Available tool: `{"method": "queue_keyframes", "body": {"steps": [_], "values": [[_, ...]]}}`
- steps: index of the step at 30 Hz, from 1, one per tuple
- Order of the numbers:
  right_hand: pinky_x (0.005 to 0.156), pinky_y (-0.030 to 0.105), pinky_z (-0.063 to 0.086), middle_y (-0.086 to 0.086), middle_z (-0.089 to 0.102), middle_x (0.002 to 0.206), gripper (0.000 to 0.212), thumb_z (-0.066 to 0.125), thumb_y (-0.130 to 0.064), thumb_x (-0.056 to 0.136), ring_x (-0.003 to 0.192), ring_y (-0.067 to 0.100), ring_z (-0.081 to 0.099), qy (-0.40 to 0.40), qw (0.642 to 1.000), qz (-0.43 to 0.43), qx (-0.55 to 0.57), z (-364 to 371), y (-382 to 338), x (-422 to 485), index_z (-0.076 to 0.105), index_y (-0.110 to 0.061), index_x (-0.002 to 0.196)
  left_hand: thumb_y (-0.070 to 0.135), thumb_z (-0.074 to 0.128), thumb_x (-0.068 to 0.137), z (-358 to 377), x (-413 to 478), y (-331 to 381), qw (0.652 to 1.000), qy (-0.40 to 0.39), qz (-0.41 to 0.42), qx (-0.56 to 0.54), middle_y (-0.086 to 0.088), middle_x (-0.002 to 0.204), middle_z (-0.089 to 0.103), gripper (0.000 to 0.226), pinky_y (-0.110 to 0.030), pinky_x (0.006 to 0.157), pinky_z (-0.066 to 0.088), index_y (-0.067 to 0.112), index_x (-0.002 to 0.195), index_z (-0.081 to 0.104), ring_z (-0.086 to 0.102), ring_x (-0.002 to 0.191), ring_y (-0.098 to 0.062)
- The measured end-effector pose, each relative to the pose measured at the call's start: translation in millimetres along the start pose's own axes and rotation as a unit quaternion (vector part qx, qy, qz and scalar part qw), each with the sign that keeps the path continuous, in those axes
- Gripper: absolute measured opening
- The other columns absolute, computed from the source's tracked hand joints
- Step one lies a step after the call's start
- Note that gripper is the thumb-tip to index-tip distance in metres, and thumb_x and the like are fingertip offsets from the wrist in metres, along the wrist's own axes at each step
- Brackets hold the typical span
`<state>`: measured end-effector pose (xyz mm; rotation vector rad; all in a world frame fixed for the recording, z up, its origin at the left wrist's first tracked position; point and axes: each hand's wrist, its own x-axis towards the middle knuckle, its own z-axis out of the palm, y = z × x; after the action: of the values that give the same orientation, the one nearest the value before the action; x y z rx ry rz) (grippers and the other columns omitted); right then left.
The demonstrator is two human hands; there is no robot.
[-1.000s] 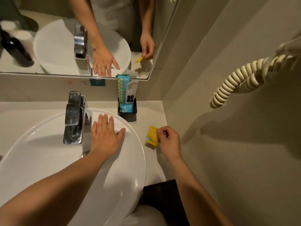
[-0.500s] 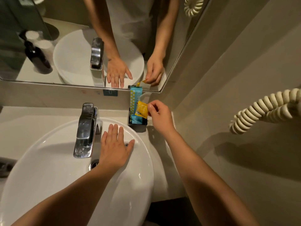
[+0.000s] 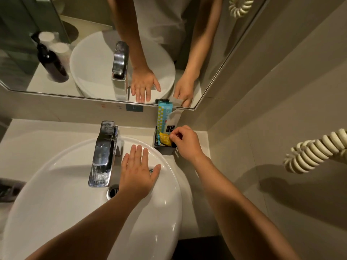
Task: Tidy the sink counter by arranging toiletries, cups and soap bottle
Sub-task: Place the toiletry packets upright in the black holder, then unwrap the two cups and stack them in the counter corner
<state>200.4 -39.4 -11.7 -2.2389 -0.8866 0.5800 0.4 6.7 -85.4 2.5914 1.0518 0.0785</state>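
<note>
A small black holder (image 3: 164,148) stands on the counter at the back right corner, beside the sink. A tall blue sachet (image 3: 163,117) and a white one (image 3: 173,119) stick up out of it. My right hand (image 3: 185,140) pinches a yellow sachet (image 3: 164,138) that sits partly inside the holder, in front of the blue one. My left hand (image 3: 138,174) lies flat with fingers apart on the back rim of the white sink (image 3: 56,184), holding nothing. A dark soap bottle (image 3: 50,61) and white cups (image 3: 56,44) appear only as mirror reflections.
A chrome faucet (image 3: 104,152) rises left of my left hand. The mirror (image 3: 93,44) runs along the back wall. A coiled cream cord (image 3: 315,151) hangs off the right wall. A dark object (image 3: 7,188) lies at the left edge of the counter.
My right hand lifted the yellow sachet from the counter by the sink and carried it back into the black holder. My left hand stayed flat on the sink rim.
</note>
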Motion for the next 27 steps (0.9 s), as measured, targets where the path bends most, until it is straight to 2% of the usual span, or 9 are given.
{"method": "queue_keyframes", "body": {"steps": [3,5,7,12,16,18,20,24,27], "values": [[0.074,0.016,0.042,0.002,0.058,0.099,0.006,0.069,-0.017,0.093,0.087,0.012,0.056,-0.009,1.0,-0.002,-0.03,1.5,4.9,3.5,0.074,-0.013,0.094,0.065,0.027,0.097,0.0,0.2,0.1,1.0,0.002,-0.001,0.005,-0.014,0.166,0.023,0.081,-0.045,0.123,0.002,0.009,0.155,0.032,0.009,0.156,-0.027],[0.075,0.016,0.041,0.003,0.057,0.101,0.004,0.07,-0.016,0.093,0.09,0.014,0.056,-0.015,0.999,0.002,-0.043,3.0,6.5,4.2,0.073,-0.013,0.092,0.065,0.028,0.096,-0.2,0.2,0.2,1.0,0.002,-0.003,0.007,-0.014,0.165,0.024,0.081,-0.046,0.124,0.004,0.009,0.155,0.033,0.01,0.156,-0.028],[0.073,0.014,0.038,0.002,0.055,0.102,0.003,0.07,-0.016,0.093,0.091,0.013,0.054,-0.012,0.999,0.001,-0.053,4.1,7.5,4.9,0.072,-0.014,0.092,0.065,0.029,0.096,0.3,0.0,0.4,1.0,0.004,-0.003,0.006,-0.015,0.165,0.025,0.081,-0.046,0.123,0.005,0.009,0.154,0.034,0.011,0.155,-0.028],[0.076,0.017,0.038,0.001,0.054,0.1,0.003,0.07,-0.015,0.092,0.09,0.013,0.054,0.003,0.999,0.009,-0.054,7.6,8.8,4.5,0.071,-0.013,0.092,0.065,0.028,0.097,2.8,1.1,-0.5,1.0,0.002,-0.003,0.011,-0.014,0.166,0.023,0.081,-0.045,0.123,0.0,0.009,0.155,0.032,0.008,0.156,-0.027],[0.067,0.007,0.033,0.0,0.053,0.099,0.002,0.071,-0.016,0.092,0.089,0.013,0.053,0.014,0.999,0.014,-0.042,6.6,7.7,1.1,0.071,-0.014,0.093,0.067,0.018,0.095,-2.1,1.6,1.1,1.0,-0.019,-0.008,0.017,-0.012,0.168,0.012,0.085,-0.041,0.121,-0.01,0.011,0.159,0.022,-0.002,0.156,-0.026],[0.068,0.004,0.033,0.0,0.054,0.1,0.005,0.07,-0.017,0.092,0.09,0.012,0.054,0.025,0.999,0.014,-0.034,5.1,6.5,-4.0,0.071,-0.014,0.096,0.068,0.012,0.095,-7.2,1.8,1.6,0.999,-0.043,-0.01,0.015,-0.011,0.17,0.001,0.085,-0.041,0.121,-0.013,0.013,0.16,0.012,-0.011,0.155,-0.024],[0.072,0.01,0.04,0.0,0.056,0.102,0.007,0.071,-0.019,0.093,0.093,0.012,0.055,0.036,0.999,0.012,-0.026,3.7,5.4,-11.9,0.071,-0.016,0.099,0.067,0.01,0.096,-11.9,2.1,2.0,0.998,-0.065,-0.012,0.012,-0.009,0.17,-0.006,0.084,-0.042,0.122,-0.014,0.014,0.161,0.004,-0.017,0.154,-0.023],[0.088,0.028,0.051,-0.002,0.057,0.111,0.018,0.071,-0.027,0.092,0.102,0.013,0.057,0.045,0.998,0.016,-0.032,0.4,6.1,-35.6,0.068,-0.022,0.11,0.062,0.017,0.101,-18.6,2.1,2.8,0.996,-0.085,-0.016,-0.003,-0.01,0.169,-0.007,0.078,-0.043,0.123,-0.011,0.014,0.161,0.004,-0.016,0.155,-0.023],[0.098,0.033,0.051,-0.001,0.056,0.127,0.034,0.069,-0.034,0.092,0.116,0.017,0.056,0.028,0.998,0.027,-0.056,-4.7,3.4,-61.3,0.063,-0.023,0.124,0.058,0.024,0.102,-24.0,3.2,-0.5,0.995,-0.099,-0.006,-0.024,-0.011,0.17,-0.004,0.076,-0.043,0.124,-0.008,0.013,0.161,0.006,-0.012,0.155,-0.024]]}}
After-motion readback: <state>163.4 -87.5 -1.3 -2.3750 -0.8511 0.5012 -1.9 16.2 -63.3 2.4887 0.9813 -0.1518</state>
